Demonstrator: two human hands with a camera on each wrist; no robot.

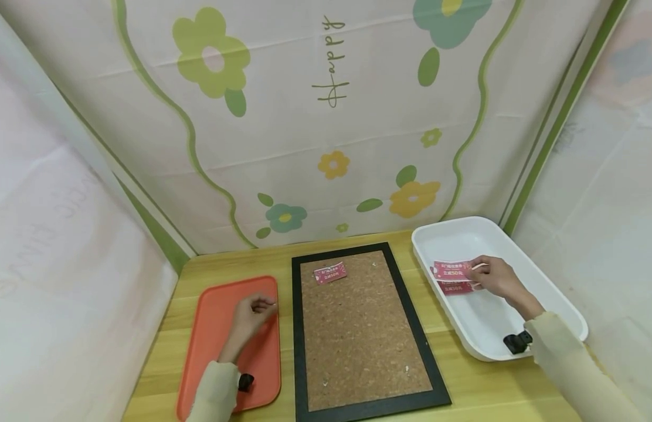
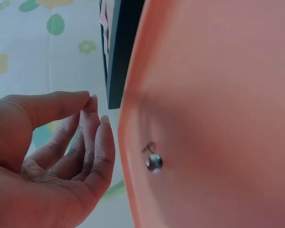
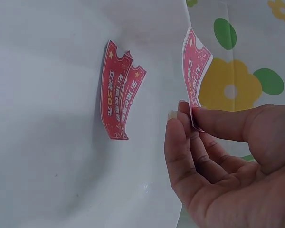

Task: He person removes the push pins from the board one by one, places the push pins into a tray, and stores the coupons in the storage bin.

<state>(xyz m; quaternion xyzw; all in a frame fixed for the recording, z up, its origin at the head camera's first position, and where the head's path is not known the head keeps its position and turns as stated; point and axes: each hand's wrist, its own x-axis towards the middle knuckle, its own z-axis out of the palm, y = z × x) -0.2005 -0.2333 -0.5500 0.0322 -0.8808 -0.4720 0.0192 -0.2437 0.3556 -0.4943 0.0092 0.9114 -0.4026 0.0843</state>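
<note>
My left hand [image 1: 250, 318] hovers above the right side of the red tray [image 1: 212, 319], fingers loosely bent, thumb tip near the index tip. Nothing shows between them in the left wrist view. A silver ball-headed pin [image 2: 154, 162] lies in that tray, apart from the fingers. Over the white tray [image 1: 558, 305], my right hand [image 1: 497, 276] pinches a pink coupon [image 1: 451, 271] at one end between thumb and fingers. More pink coupons [image 3: 115, 92] lie overlapping in the white tray below it. Another pink coupon [image 1: 330, 273] is on the cork board [image 1: 363, 334], near its top left.
The black-framed cork board lies between the two trays on a wooden table [image 1: 162, 351]. Small pale specks show on the cork. Flower-printed cloth [image 1: 284, 135] walls the back and both sides. A black wrist camera [image 1: 518, 341] sits at the right cuff.
</note>
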